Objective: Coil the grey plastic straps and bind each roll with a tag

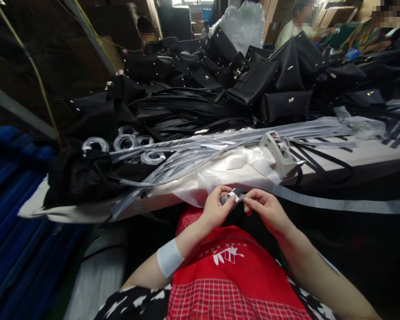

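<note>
My left hand (pixel 217 205) is closed around a small folded black strap (pixel 239 190), close in front of the red apron (pixel 235 249). Across the strap lies a white band (pixel 232 194), partly hidden by the fingers. On the right, my right hand (pixel 266 209) pinches at the strap's near end, thumb against fingertip. Whatever small piece sits in that pinch is too fine to make out. A long translucent plastic strip (pixel 323 203) runs off to the right behind this hand.
A grey tape dispenser (pixel 278 155) stands on the pale tabletop (pixel 369 158), near flat plastic strips (pixel 186 162). Coiled clear rolls (pixel 124 142) lie to the left. Black bags (pixel 286 104) and straps (pixel 186 106) pile up behind. Blue stacked material (pixel 13 213) is at left; people sit beyond.
</note>
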A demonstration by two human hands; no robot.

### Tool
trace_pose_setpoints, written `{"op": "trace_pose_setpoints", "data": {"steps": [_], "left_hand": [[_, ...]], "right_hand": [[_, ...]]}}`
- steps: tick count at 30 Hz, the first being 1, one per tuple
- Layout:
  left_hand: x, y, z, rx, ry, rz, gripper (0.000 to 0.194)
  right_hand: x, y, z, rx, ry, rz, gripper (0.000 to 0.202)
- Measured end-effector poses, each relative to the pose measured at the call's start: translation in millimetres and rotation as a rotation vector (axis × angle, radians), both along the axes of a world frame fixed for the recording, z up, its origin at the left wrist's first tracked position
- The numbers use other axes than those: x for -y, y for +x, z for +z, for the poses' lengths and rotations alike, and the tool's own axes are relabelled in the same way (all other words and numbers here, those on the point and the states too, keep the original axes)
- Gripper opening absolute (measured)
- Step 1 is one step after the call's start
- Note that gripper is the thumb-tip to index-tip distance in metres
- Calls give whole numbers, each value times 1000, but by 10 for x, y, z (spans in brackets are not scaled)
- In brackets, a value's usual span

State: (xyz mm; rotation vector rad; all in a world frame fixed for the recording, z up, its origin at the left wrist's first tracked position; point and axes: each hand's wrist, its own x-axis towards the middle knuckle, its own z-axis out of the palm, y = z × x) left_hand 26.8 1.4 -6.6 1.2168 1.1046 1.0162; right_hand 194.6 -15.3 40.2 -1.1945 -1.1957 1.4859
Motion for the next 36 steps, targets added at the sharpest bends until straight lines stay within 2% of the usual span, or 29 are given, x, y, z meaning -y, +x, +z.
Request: {"op": "trace_pose_setpoints", "data": {"steps": [4,10,16,21,24,27,31,33,35,36], "left_hand": [[7,-75,-98,-12,34,25,22],[7,-116,-137,-25,21,43,24],[-4,-69,-57,53,14,75,18],[-16,-55,-7,-1,29,176,26],[-37,-88,34,-50,96,267,28],[-29,-132,93,-82,172,300,33],[131,-143,150,-133,271,364,29],[225,-92,100,-199,320,420,25],[280,-6,-13,-227,346,443,12],[292,38,-80,-225,356,507,7]], "right_hand": [[7,-158,-157,-52,-84,35,31],[-30,-182,-292,76,-168,-39,44],[-27,-207,-352,140,-135,-107,47],[-13,-240,-369,106,-129,-50,44],[-19,-269,-365,45,-136,23,40],[-28,-310,-349,16,-118,48,38],[35,-334,-369,102,-66,67,38],[33,-299,-474,186,-116,87,38],[-42,-266,-625,273,-148,119,35],[-100,-265,-693,326,-156,140,34]]}}
